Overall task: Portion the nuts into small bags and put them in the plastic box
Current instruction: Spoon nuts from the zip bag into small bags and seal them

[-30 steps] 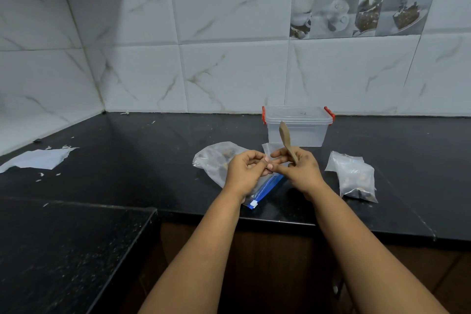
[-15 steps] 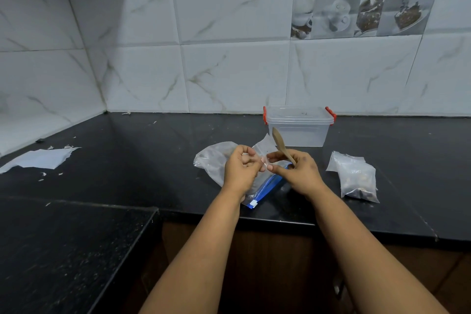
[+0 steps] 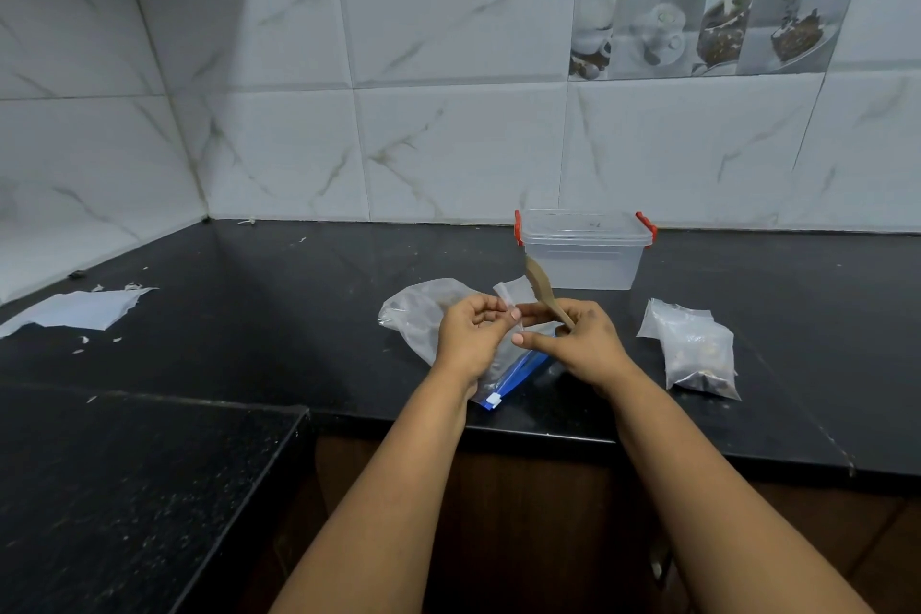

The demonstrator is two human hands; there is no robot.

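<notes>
My left hand [image 3: 471,334] and my right hand [image 3: 580,339] pinch a small clear bag [image 3: 511,297] between their fingertips above the counter. My right hand also grips a wooden spoon [image 3: 540,287] that points up and left. Beneath the hands lies a large zip bag with a blue strip [image 3: 513,376], and a crumpled clear bag [image 3: 418,314] spreads to its left. The clear plastic box [image 3: 583,254] with red clips stands behind the hands, its lid on. Small filled bags of nuts [image 3: 697,354] lie to the right.
The black counter [image 3: 249,314] runs along a tiled wall. A torn white sheet [image 3: 79,309] and scraps lie at far left. A second black surface [image 3: 124,489] juts out at lower left. The counter's front edge is just under my wrists.
The spoon has tilted from upright to leaning left. The small bag has been lifted slightly between my fingertips, and my hands have shifted a little apart.
</notes>
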